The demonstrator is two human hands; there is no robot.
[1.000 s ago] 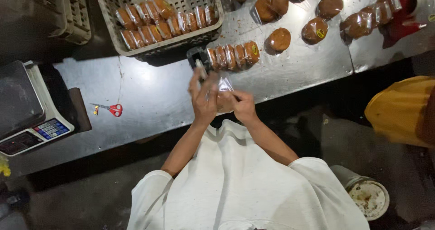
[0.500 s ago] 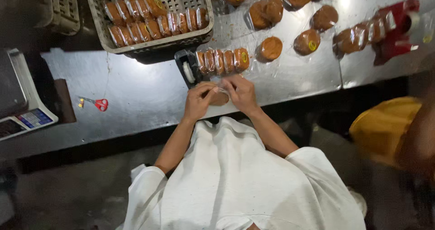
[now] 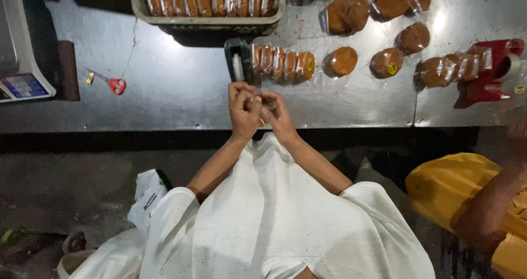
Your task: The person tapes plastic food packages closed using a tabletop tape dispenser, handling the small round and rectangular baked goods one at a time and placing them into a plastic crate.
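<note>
I see a small clear-wrapped pastry (image 3: 268,101) pinched between both hands at the near edge of the steel table (image 3: 181,100), just in front of the person's white shirt. The left hand (image 3: 243,107) and right hand (image 3: 278,116) press together around it, fingers curled onto the wrap; the pastry is mostly hidden, so I cannot tell its exact shape. Compared with half a second ago, the hands sit closer to the table's near edge and are drawn tighter together.

Just beyond the hands lies a row of wrapped brown cakes (image 3: 282,65), touching a black tape dispenser (image 3: 237,63) at its left end. Farther away stands a plastic basket (image 3: 208,22) filled with more wrapped cakes. To the right, single wrapped round cakes (image 3: 343,61) lie scattered, and a red tape dispenser (image 3: 487,73) sits at the far right. To the left lie small red-handled scissors (image 3: 112,84) and, at the edge, a weighing scale (image 3: 22,84). Another person in yellow (image 3: 455,194) stands near right.
</note>
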